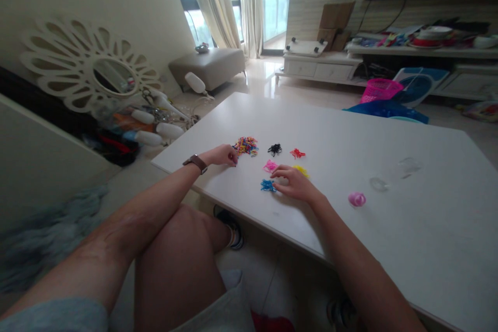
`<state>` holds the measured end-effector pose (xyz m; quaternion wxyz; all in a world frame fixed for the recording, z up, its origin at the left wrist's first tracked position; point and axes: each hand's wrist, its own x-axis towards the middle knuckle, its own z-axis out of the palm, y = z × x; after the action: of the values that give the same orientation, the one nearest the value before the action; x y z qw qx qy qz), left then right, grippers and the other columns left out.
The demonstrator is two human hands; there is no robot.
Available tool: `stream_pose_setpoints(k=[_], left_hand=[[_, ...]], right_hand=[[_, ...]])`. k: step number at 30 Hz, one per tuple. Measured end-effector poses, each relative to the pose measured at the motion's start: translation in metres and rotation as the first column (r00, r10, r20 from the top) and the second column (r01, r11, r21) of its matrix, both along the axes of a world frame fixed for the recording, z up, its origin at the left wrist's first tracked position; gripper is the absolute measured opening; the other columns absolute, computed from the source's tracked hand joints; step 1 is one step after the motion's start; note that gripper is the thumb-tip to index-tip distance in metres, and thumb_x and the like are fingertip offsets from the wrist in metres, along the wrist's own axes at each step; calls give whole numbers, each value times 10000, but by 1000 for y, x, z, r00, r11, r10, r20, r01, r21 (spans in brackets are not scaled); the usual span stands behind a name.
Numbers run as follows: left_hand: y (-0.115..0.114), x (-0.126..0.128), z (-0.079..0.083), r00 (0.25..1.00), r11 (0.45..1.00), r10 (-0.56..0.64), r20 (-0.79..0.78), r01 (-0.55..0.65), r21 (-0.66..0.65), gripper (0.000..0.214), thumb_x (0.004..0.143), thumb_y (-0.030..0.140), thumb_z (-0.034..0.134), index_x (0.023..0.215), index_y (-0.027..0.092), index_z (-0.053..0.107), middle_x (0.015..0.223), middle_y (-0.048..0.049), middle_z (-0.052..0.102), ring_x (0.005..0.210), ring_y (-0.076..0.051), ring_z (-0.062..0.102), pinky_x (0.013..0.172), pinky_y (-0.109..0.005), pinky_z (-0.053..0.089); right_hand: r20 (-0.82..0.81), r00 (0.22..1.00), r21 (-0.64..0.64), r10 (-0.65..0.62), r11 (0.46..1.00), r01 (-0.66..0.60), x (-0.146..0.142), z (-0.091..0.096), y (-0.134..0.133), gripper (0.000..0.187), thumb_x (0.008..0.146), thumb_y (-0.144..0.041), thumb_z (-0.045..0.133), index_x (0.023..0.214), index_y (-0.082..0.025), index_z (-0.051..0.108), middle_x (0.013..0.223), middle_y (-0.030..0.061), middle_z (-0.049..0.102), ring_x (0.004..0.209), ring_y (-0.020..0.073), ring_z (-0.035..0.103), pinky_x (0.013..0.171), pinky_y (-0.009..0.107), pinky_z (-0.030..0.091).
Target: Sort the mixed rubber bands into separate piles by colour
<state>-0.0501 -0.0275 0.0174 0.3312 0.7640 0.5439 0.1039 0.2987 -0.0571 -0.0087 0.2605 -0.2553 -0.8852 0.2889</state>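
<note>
A mixed heap of small multicoloured elastic bands (247, 146) lies on the white table (330, 135). My left hand (224, 155), with a brown watch on the wrist, rests at the heap's left edge. Its fingers are drawn together, and what they pinch, if anything, is too small to name. My right hand (293, 182) hovers with thumb and fingers apart, the thumb at the edge of the blue bands (267, 185). The index finger is beside the pink bands (270, 166). Yellow bands (301, 170) are partly hidden behind this hand. Black bands (275, 149) and red bands (298, 153) form separate piles farther back.
On the table's right side are a pink round object (357, 198), a clear ring-like piece (378, 183) and a transparent container (409, 167). A pink basket (381, 90) stands beyond the table. The table's near edge runs above my legs.
</note>
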Motion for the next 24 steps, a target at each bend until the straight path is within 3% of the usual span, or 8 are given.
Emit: stream_pose_setpoints(k=[6, 11, 16, 24], left_hand=[[-2, 7, 3, 999, 999, -40, -13, 40, -14, 183, 689, 364, 738, 679, 184, 708, 702, -30, 693, 699, -172, 597, 675, -255, 429], [2, 0, 11, 990, 981, 143, -2, -141, 130, 238, 780, 399, 631, 793, 169, 692, 777, -49, 717, 726, -178, 605, 680, -268, 440], [4, -22, 10, 939, 930, 344, 32, -345, 131, 284, 684, 394, 722, 814, 142, 722, 714, -54, 720, 669, -170, 616, 621, -260, 427], [-1, -37, -5, 913, 914, 402, -72, -396, 82, 195, 576, 282, 793, 717, 146, 785, 644, -37, 721, 632, -163, 611, 609, -257, 414]], right_hand=[[10, 1000, 4, 0, 1000, 0, 0, 0, 0, 166, 863, -270, 677, 1011, -245, 748, 1099, 66, 707, 1001, 224, 682, 913, 358, 533], [11, 1000, 3, 3, 1000, -3, 0, 1, 0, 159, 862, -265, 672, 1001, -243, 746, 1089, 65, 708, 994, 223, 680, 908, 356, 532], [10, 1000, -7, -4, 1000, 5, 0, 2, -1, 157, 855, -265, 681, 996, -244, 745, 1102, 64, 708, 1004, 224, 681, 907, 350, 534], [11, 1000, -1, -3, 1000, 3, 0, 2, -1, 156, 860, -266, 680, 997, -230, 744, 1089, 70, 709, 1000, 224, 677, 909, 352, 529]])
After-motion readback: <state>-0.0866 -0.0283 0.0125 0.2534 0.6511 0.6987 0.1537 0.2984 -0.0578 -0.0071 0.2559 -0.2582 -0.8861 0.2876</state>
